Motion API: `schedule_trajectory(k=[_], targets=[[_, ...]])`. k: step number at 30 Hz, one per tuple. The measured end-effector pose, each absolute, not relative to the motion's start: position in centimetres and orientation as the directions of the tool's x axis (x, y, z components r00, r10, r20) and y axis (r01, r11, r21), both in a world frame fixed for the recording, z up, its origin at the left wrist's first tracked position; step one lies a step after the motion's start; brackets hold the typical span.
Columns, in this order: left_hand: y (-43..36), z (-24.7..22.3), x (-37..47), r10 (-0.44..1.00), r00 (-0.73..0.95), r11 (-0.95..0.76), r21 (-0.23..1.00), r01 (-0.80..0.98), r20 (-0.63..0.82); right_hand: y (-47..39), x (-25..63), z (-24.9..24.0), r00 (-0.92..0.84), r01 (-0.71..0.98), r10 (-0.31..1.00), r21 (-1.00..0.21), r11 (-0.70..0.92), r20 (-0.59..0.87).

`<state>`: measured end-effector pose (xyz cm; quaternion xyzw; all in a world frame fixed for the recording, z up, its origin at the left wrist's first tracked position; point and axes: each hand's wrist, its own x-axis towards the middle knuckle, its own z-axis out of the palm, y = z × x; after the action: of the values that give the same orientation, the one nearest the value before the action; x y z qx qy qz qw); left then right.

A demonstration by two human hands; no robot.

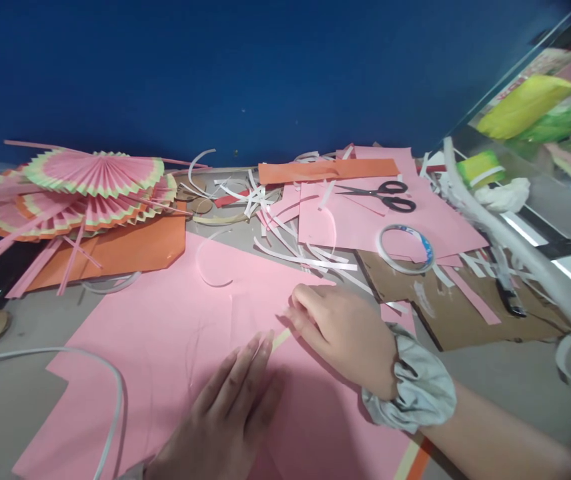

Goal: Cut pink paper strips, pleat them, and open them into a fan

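A large pink paper sheet [155, 333] lies across the middle of the table. My left hand [230, 400] rests flat on it with the fingers stretched out, its fingertips beside a narrow pale yellow strip [281, 339]. Just up and to the right, my right hand [340, 333] has its fingers curled and pressed together at the strip's upper end. What, if anything, is between those fingertips is too small to tell. A pale green scrunchie [415, 387] circles the right wrist.
Pink pleated paper fans [98, 175] lie at the back left on orange paper [125, 250]. Scissors [380, 193], a tape roll [405, 248], white paper strips [290, 243] and cardboard [445, 300] are beyond my right hand. A white cable [115, 393] crosses the left side.
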<state>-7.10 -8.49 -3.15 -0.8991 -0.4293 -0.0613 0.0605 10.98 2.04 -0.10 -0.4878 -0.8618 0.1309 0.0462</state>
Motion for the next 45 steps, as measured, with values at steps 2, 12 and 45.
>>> schedule_trajectory(k=[2,12,45], targets=[[-8.6,-3.2,-7.0,0.776,0.611,-0.613,-0.043,0.789,0.156,2.0,11.2,0.0,-0.536,0.812,0.844,-0.296,0.502,-0.039],[-8.6,-3.3,-7.1,0.779,0.611,-0.617,0.0,0.787,0.144,1.4,11.2,-0.6,-0.53,0.848,0.838,0.071,0.525,0.129],[-8.2,-2.2,-7.7,0.735,0.675,-0.668,-0.103,0.737,0.07,3.6,13.5,2.5,-0.513,0.783,0.818,-0.532,0.322,-0.26]])
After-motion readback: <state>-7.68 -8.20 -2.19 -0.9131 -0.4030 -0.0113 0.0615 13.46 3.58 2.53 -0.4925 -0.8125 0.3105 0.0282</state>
